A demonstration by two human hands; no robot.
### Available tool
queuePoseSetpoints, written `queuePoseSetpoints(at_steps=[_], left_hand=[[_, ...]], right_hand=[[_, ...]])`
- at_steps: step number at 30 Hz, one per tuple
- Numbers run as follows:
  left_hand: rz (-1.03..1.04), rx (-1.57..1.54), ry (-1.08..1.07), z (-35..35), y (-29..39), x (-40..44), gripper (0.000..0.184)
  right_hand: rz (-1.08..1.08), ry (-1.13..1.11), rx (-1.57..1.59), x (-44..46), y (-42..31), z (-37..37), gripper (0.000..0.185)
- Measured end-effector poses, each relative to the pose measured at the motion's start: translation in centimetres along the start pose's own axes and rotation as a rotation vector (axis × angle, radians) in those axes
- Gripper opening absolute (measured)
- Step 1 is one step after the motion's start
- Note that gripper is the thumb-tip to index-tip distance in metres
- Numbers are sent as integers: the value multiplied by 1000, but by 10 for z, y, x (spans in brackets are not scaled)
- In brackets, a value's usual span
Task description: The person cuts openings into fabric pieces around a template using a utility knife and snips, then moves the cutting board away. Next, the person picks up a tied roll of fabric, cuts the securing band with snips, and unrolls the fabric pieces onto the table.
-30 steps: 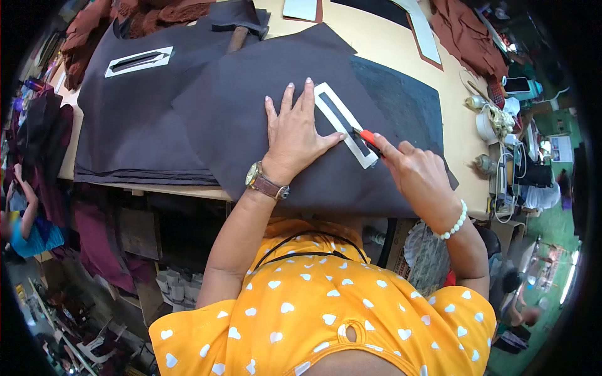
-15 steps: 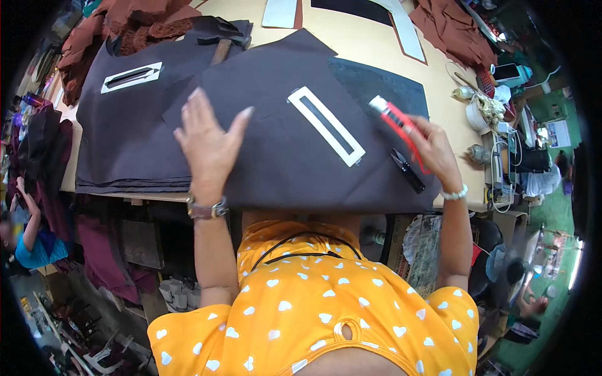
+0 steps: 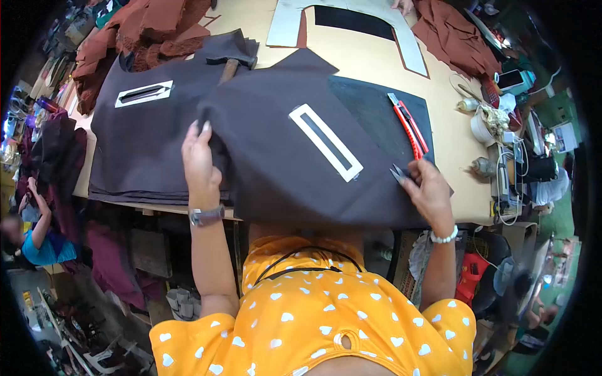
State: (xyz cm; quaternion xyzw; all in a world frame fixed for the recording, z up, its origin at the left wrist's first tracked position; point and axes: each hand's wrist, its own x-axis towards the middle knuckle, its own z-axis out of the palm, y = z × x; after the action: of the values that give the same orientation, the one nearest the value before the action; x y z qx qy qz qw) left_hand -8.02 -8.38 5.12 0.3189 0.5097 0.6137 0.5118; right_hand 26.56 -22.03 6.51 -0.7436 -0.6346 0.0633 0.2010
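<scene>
A dark fabric piece [image 3: 269, 156] lies in front of me, its left edge raised and curved. My left hand [image 3: 202, 164] grips that raised edge, fingers pointing away from me. A white slotted rectangular frame [image 3: 353, 172] lies slantwise on the fabric. My right hand [image 3: 430, 192] is closed around a pair of thread snips [image 3: 396, 173] near the fabric's right side; only the metal tips show. Just beyond it, a red utility knife [image 3: 411, 128] rests on a dark green mat [image 3: 370, 103].
At left is a stack of dark fabric [image 3: 144, 150] bearing another white frame [image 3: 144, 93]. A wooden handle [image 3: 229, 70] lies between the stack and the piece. Brown fabric [image 3: 150, 31] is heaped behind. Cords and jars line the right edge. Another person's hand [image 3: 404, 6] shows at the far edge.
My right hand has put the red utility knife down on the mat and taken up the snips. My left hand has gone from lying flat on the fabric to lifting its left edge.
</scene>
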Motion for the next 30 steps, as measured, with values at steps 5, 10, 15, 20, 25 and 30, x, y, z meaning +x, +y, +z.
queuePoseSetpoints(at_steps=[5, 10, 15, 20, 25, 30], left_hand=[[-173, 402, -294, 11, -28, 24, 71], [-44, 948, -458, 29, 3, -3, 56], [-250, 79, -293, 32, -35, 0, 47], [-459, -117, -256, 33, -25, -16, 54], [-156, 389, -433, 17, -7, -53, 38], [-57, 126, -340, 9, -43, -60, 27]], right_hand=[[152, -141, 291, -4, 2, 2, 22], [75, -179, 567, 31, -25, 6, 17], [93, -231, 1120, 71, -71, 56, 21], [175, -228, 1113, 46, -89, 82, 33], [212, -151, 1039, -10, -99, 76, 34], [98, -97, 1006, -45, -118, 77, 32]])
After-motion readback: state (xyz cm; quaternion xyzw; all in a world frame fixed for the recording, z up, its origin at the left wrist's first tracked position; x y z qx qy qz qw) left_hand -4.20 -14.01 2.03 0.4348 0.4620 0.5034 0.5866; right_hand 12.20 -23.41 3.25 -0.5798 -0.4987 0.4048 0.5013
